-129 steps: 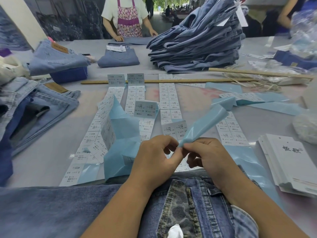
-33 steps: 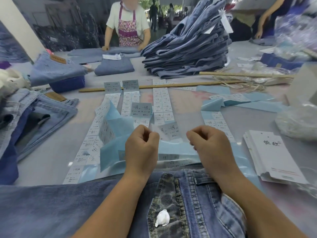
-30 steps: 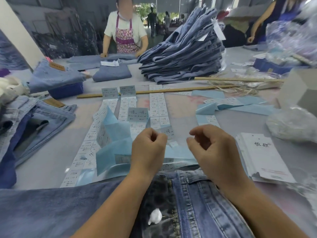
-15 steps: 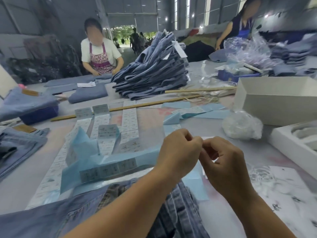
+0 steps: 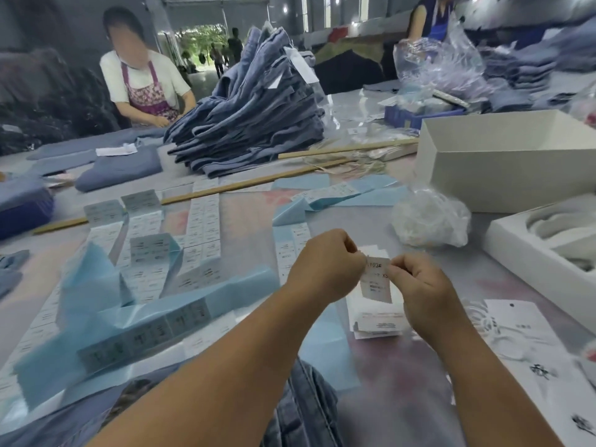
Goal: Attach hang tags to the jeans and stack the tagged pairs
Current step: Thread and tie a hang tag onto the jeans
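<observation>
Both hands are raised over the bench (image 5: pixel 245 217) with fingers curled, pinching one small white sticker (image 5: pixel 375 280) between them: the left hand (image 5: pixel 325 269) takes its upper left edge, the right hand (image 5: pixel 419 287) its right edge. The sticker hangs upright between them, with "103#" printed at the top and smaller, blurred print below.

Directly under the hands lies a small stack of white hang tags (image 5: pixel 375 321). Further right of the right hand more tags (image 5: pixel 519 324) lie on the bench, one with a punched hole near its top. Below the forearms, at the near edge, lies a pair of jeans (image 5: pixel 303 411), partly hidden by the left arm.

Left of the left hand, strips of stickers (image 5: pixel 203 233) on pale blue backing run away across the bench; one loose strip (image 5: pixel 145 333) curls up from it, close to the left forearm. Beyond the hands a clear bag (image 5: pixel 429 217) of white stuff sits near a large open white box (image 5: pixel 503 159), and a white tray (image 5: pixel 541 250) lies to the right of the right hand. Two long wooden sticks (image 5: pixel 225 188) lie across the bench beyond the strips, and behind them rises a tall pile of folded jeans (image 5: pixel 251 124). A person in an apron (image 5: pixel 145 88) works at the far left side; another stands at the far right, mostly hidden by plastic.
</observation>
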Tool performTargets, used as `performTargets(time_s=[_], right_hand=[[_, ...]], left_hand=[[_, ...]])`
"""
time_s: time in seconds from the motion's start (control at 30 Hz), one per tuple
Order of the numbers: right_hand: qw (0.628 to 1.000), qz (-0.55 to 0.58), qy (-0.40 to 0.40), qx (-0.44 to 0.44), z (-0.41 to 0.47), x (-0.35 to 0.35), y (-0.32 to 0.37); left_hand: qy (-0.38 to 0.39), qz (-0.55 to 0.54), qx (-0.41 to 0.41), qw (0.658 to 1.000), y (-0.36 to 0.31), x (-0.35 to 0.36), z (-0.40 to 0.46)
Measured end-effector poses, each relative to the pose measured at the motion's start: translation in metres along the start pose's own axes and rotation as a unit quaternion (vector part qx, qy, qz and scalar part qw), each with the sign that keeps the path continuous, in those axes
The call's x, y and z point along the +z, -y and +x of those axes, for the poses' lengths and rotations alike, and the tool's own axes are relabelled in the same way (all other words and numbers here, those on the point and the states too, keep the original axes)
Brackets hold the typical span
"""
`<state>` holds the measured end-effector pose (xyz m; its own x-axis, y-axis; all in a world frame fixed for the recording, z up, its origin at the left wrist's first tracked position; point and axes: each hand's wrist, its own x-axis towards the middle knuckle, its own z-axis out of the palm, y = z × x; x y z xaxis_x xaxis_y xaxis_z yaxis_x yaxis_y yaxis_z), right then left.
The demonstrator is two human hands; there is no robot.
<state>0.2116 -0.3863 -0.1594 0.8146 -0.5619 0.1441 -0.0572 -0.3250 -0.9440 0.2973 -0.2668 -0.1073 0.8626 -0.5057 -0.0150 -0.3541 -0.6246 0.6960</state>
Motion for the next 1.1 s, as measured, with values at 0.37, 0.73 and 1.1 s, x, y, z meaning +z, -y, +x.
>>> performTargets(time_s=[0.37, 0.73, 1.1], right_hand=[[0.997, -0.076, 0.016, 0.024, 0.018, 0.004, -0.025], [0.996, -0.087, -0.014, 0.031, 0.020, 0.006, -0.026], [0.983, -0.175, -0.042, 0.028, 0.019, 0.016, -0.029]], left_hand=[[-0.001, -0.125, -0.030, 0.992, 0.033, 0.034, 0.011], [0.047, -0.066, -0.051, 0.995, 0.047, 0.040, 0.011], [0.046, -0.085, -0.063, 0.993, 0.049, 0.041, 0.014]])
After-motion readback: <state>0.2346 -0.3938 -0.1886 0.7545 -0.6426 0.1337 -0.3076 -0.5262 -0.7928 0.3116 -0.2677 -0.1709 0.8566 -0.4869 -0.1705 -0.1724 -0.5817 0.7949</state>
